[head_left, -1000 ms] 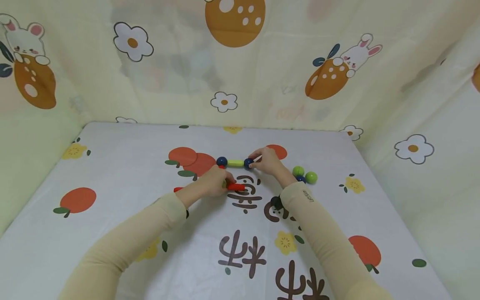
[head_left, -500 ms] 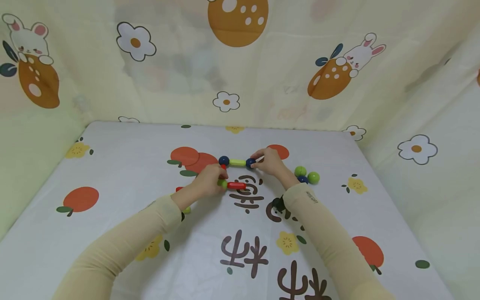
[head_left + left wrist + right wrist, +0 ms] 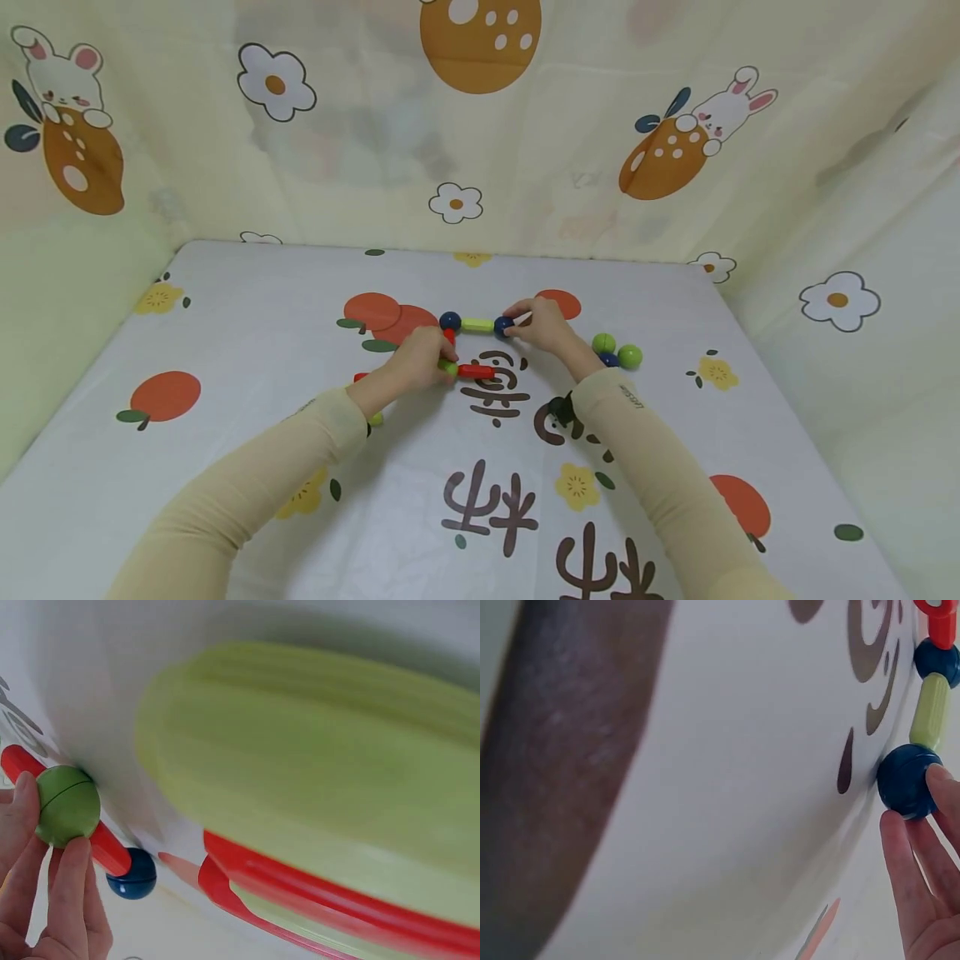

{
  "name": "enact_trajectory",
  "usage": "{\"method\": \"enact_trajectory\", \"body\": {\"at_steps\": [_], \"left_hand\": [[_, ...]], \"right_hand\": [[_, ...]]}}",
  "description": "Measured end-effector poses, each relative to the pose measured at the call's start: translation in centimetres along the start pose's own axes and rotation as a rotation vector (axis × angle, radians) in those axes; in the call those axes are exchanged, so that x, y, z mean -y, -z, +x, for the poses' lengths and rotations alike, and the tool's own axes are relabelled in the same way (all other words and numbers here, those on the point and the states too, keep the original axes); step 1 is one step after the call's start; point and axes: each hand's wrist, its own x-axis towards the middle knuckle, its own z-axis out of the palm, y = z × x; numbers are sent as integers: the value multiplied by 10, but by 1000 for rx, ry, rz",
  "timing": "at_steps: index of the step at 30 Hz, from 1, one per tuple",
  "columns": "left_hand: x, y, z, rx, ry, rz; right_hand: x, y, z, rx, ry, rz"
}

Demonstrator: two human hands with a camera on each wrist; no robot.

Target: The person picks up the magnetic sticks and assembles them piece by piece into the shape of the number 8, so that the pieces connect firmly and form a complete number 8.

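Observation:
In the head view my left hand (image 3: pixel 422 358) pinches a green ball (image 3: pixel 69 806) between thumb and fingertips. One red rod (image 3: pixel 477 372) sticks out from that ball to the right. Another red rod (image 3: pixel 449 337) runs from it to a dark blue ball (image 3: pixel 450 321) farther back. A yellow-green rod (image 3: pixel 477 325) links this ball to a second dark blue ball (image 3: pixel 906 780), which my right hand (image 3: pixel 543 325) holds by thumb and fingertips. The pieces form a connected chain, low over the table.
Two loose green balls (image 3: pixel 630 357) and a blue ball (image 3: pixel 608 360) lie right of my right wrist. Black pieces (image 3: pixel 558 408) are partly hidden by the right sleeve. Yellow-green rods (image 3: pixel 300 750) and red rods (image 3: pixel 247 859) lie by my left wrist. A patterned curtain (image 3: pixel 337 167) hangs behind the table.
My left fingers have drawn back a little to the left from the red rod, and more of the green ball shows. The right hand keeps its hold on the blue ball.

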Motion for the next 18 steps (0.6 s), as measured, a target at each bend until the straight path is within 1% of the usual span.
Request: {"method": "enact_trajectory", "body": {"at_steps": [8,14,18], "left_hand": [[0,1,1,2,0,-5],[2,0,1,5,-9,-8],[3,-1,2,8,-12,-5]], "right_hand": [[-1,4,-3,32,47,3],[-2,8,-7,35,52,15],[-3,14,-12,27,64,3]]}}
